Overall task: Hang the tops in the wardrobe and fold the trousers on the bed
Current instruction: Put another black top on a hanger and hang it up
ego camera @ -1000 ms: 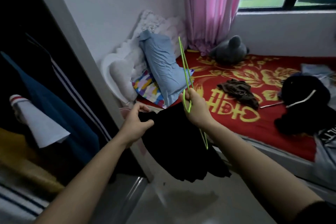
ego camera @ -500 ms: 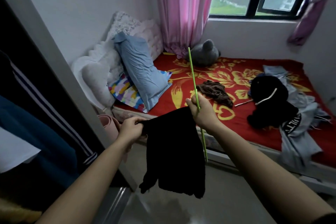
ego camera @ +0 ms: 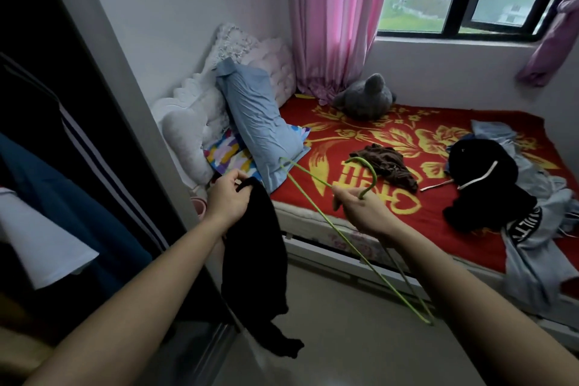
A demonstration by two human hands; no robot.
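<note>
My left hand point(ego camera: 226, 197) pinches the top edge of a black top point(ego camera: 255, 263), which hangs limp down to near the floor. My right hand point(ego camera: 365, 210) grips a thin green wire hanger point(ego camera: 341, 240) near its hook; the hanger lies tilted, clear of the top, its far corner low by the floor. The open wardrobe point(ego camera: 62, 182) at the left holds hung clothes. On the red bed point(ego camera: 351, 141) lie a brown garment point(ego camera: 387, 166), a black garment point(ego camera: 482, 178) and a grey garment point(ego camera: 529, 257).
A blue pillow point(ego camera: 260, 122) and white cushions lean at the bed's head. A grey plush toy point(ego camera: 365, 97) sits under the pink curtain point(ego camera: 335, 19). The wardrobe's door frame point(ego camera: 131, 122) stands just left of my left hand. Grey floor lies between me and the bed.
My right hand has let go of the black top, which now hangs from my left hand alone. The hanger has swung from upright to a slanted, flatter pose, apart from the top.
</note>
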